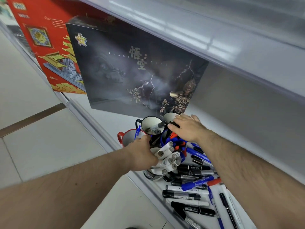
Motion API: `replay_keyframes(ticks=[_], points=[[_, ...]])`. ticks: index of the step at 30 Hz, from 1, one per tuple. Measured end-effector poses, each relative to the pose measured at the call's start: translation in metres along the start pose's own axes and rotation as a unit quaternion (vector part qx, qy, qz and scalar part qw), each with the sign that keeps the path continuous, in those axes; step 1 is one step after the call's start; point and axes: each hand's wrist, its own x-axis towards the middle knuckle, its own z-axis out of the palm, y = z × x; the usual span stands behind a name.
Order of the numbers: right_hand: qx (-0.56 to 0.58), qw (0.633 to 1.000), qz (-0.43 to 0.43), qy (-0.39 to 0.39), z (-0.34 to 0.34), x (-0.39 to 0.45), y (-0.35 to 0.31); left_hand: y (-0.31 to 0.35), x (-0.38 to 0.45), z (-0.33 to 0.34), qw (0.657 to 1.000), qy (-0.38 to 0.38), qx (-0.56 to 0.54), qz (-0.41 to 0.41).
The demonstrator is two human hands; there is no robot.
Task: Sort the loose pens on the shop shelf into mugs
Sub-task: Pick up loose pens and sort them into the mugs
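Observation:
Several mugs stand clustered on the white shelf [212,123]. A red mug [126,138] holds a blue pen. Behind it a black mug [151,125] holds grey-and-black markers, with a second black mug [170,116] beside it. My left hand [142,153] grips a mug packed with white markers [166,158]; that mug's body is mostly hidden. My right hand [187,128] hovers palm down over the rear mugs, its thumb pinching a black marker [173,124]. A bunch of blue and orange pens [176,140] stands just under that hand. Loose black, blue and white markers [189,195] lie heaped on the shelf nearer to me.
A large dark boxed set [140,71] stands upright just behind the mugs, with a red box [49,47] to its left. The upper shelf [214,38] overhangs closely. The shelf's front rail [92,118] runs diagonally, with tiled floor [41,138] to the left.

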Motion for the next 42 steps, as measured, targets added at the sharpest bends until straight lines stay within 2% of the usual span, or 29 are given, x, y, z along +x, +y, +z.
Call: replay_keyframes(ticks=[3, 7, 9, 12, 16, 18, 19, 20, 22, 24, 26, 35, 42], points=[[0.013, 0.999, 0.031, -0.002, 0.002, 0.002, 0.012, -0.003, 0.004, 0.002, 1.000, -0.001, 0.025, -0.005], [0.002, 0.998, -0.019, 0.062, -0.002, -0.009, 0.011, -0.002, 0.007, 0.003, 0.998, -0.002, 0.056, -0.001], [-0.006, 0.998, -0.046, 0.041, 0.000, -0.019, 0.008, 0.004, 0.005, 0.003, 0.997, -0.004, 0.071, 0.001], [0.007, 1.000, -0.027, 0.005, 0.004, -0.028, 0.013, 0.016, 0.002, 0.009, 0.995, 0.001, 0.093, 0.028], [0.113, 0.986, -0.006, 0.123, -0.009, -0.054, 0.016, 0.036, -0.006, 0.015, 0.989, 0.055, 0.099, 0.094], [0.160, 0.969, 0.020, 0.189, -0.001, -0.085, 0.017, 0.044, -0.013, 0.018, 0.984, 0.076, 0.084, 0.136], [0.160, 0.967, 0.021, 0.199, 0.009, -0.105, 0.019, 0.047, -0.016, 0.021, 0.982, 0.075, 0.077, 0.155], [0.141, 0.974, 0.012, 0.179, 0.024, -0.125, 0.021, 0.050, -0.019, 0.024, 0.981, 0.066, 0.074, 0.169], [0.063, 0.996, -0.025, 0.054, 0.059, -0.161, 0.027, 0.054, -0.025, 0.034, 0.979, 0.027, 0.083, 0.185], [-0.033, 0.995, -0.060, -0.074, 0.092, -0.182, 0.030, 0.055, -0.028, 0.046, 0.974, -0.010, 0.122, 0.188], [-0.077, 0.987, -0.070, -0.124, 0.113, -0.183, 0.028, 0.056, -0.030, 0.055, 0.969, -0.037, 0.162, 0.180], [-0.050, 0.989, -0.030, -0.135, 0.133, -0.129, 0.018, 0.061, -0.032, 0.068, 0.962, -0.098, 0.210, 0.144], [-0.012, 0.993, -0.018, -0.119, 0.150, -0.156, 0.030, 0.068, -0.027, 0.073, 0.961, -0.127, 0.213, 0.126]])
